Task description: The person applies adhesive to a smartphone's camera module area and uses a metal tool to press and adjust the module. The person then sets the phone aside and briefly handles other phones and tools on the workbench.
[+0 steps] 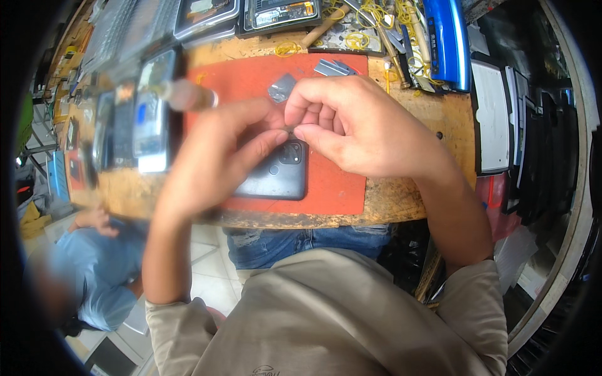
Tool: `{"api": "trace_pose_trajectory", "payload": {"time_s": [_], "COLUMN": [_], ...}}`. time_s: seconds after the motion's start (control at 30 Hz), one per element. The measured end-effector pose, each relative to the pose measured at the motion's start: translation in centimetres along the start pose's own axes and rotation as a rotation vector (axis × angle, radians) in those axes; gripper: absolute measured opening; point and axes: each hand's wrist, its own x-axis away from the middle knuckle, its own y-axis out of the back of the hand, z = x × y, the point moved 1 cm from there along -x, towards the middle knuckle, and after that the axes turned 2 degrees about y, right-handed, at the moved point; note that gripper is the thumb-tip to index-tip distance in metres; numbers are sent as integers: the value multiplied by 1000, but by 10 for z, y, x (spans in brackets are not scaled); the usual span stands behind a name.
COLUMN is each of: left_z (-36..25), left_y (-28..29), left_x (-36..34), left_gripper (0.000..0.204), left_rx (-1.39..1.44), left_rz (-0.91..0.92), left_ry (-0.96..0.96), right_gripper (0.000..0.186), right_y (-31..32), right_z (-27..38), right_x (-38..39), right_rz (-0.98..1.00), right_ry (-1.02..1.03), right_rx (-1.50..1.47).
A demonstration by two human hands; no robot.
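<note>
My left hand (226,147) and my right hand (348,128) meet over the upper edge of a dark blue-grey phone (266,182), which lies back up with its square camera block showing. Both hands have fingertips pinched close together on something small that I cannot make out. The phone rests on an orange-red mat (338,194). Beyond my fingers lie a small translucent grey piece (281,86) and some grey metal pieces (332,67). A blurred clear bottle (191,95) is just behind my left hand.
Phones and cases (153,109) line the wooden bench (458,125) at left. Tools tangled with yellow cords (389,31) and blue panels (442,44) are at the back. Stacked boards (492,116) stand at right. Another person in blue (110,269) sits at lower left.
</note>
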Motion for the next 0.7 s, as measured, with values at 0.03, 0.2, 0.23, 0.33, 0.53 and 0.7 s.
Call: {"api": "trace_pose_trajectory", "payload": {"time_s": [0.03, 0.2, 0.23, 0.33, 0.53, 0.7], "left_z": [1, 3, 4, 6, 7, 4], "left_y": [-1, -5, -5, -11, -17, -19], "left_x": [1, 5, 5, 4, 8, 9], "left_gripper": [12, 15, 17, 22, 24, 26], "left_rx": [29, 230, 293, 482, 709, 784], "left_rz": [-6, -93, -115, -208, -220, -243], "left_ry": [20, 94, 90, 96, 89, 82], "right_gripper": [8, 7, 7, 9, 12, 13], "right_y": [0, 2, 1, 2, 8, 6], "right_z": [1, 4, 4, 5, 6, 5], "right_x": [1, 0, -2, -5, -4, -4], "right_rz": [-7, -57, -71, -102, -102, -98], "right_ry": [-17, -122, -120, -112, -171, -170], "right_rx": [-10, -154, -216, -367, -442, -433]}}
